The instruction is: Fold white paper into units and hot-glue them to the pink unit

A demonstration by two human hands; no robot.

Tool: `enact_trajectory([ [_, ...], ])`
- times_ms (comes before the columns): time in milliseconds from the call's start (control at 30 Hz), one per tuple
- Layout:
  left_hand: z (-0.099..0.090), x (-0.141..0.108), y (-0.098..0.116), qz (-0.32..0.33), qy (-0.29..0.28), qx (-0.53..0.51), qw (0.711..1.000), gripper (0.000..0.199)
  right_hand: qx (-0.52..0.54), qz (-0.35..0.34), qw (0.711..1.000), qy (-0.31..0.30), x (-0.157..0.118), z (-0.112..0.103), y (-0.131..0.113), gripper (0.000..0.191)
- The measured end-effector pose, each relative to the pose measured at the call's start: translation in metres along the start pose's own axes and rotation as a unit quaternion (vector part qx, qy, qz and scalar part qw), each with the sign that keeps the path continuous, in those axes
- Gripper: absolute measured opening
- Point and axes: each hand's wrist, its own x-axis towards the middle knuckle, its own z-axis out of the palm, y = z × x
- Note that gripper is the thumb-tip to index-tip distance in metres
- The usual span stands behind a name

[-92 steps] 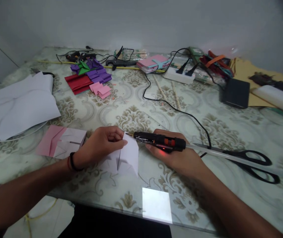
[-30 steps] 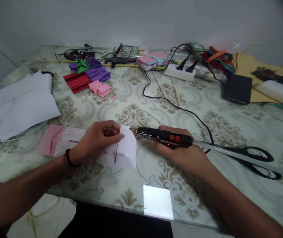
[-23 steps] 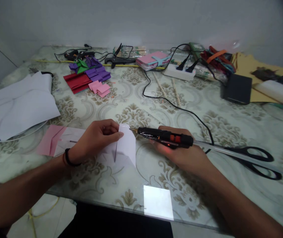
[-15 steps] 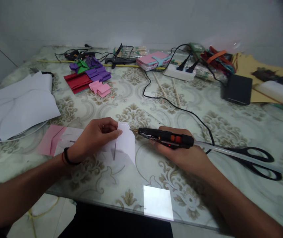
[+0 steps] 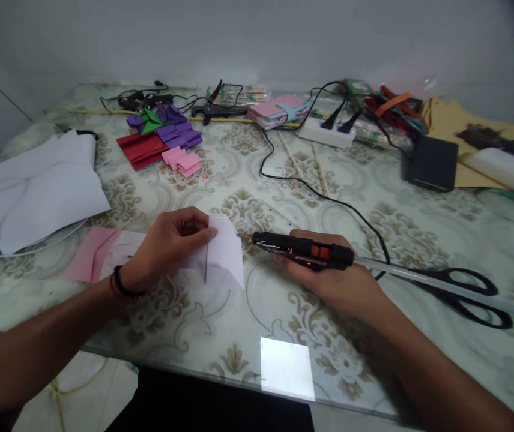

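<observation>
Pinched between the thumb and fingers of my left hand (image 5: 180, 237) is a folded white paper (image 5: 225, 249), its right part raised off the table. My right hand (image 5: 329, 270) is wrapped round a black glue gun (image 5: 302, 247) with an orange-red switch; a clear glue stick (image 5: 401, 273) sticks out of its back end. The metal nozzle meets, or nearly meets, the paper's upper right edge. Beneath and left of my left hand lies pink paper (image 5: 92, 255) with more white paper.
Black-handled scissors (image 5: 477, 294) lie right of my right hand. The gun's black cord (image 5: 311, 186) crosses the table towards a white power strip (image 5: 326, 132). Folded coloured papers (image 5: 178, 135) lie behind, white sheets (image 5: 50, 186) at left, a black box (image 5: 432, 162) at right.
My left hand has shifted slightly left and away from me with the white paper, which is now tilted a little differently. The glue gun has stayed almost in place.
</observation>
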Motion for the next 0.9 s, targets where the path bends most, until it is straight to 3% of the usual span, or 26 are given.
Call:
enact_trajectory([
  [167, 0.0, 0.0, 0.0, 0.003, 0.006, 0.001, 1.0, 0.025, -0.012, -0.007, 1.0, 0.008, 0.001, 0.0, 0.002, 0.032],
  [433, 0.0, 0.0, -0.002, 0.015, 0.003, 0.055, 0.998, 0.026, -0.018, -0.104, 0.994, -0.018, 0.003, -0.001, 0.0, 0.036],
  [900, 0.005, -0.001, -0.002, 0.028, -0.057, 0.068, 0.996, 0.027, -0.04, -0.112, 0.992, -0.039, 0.002, 0.009, -0.007, 0.029],
])
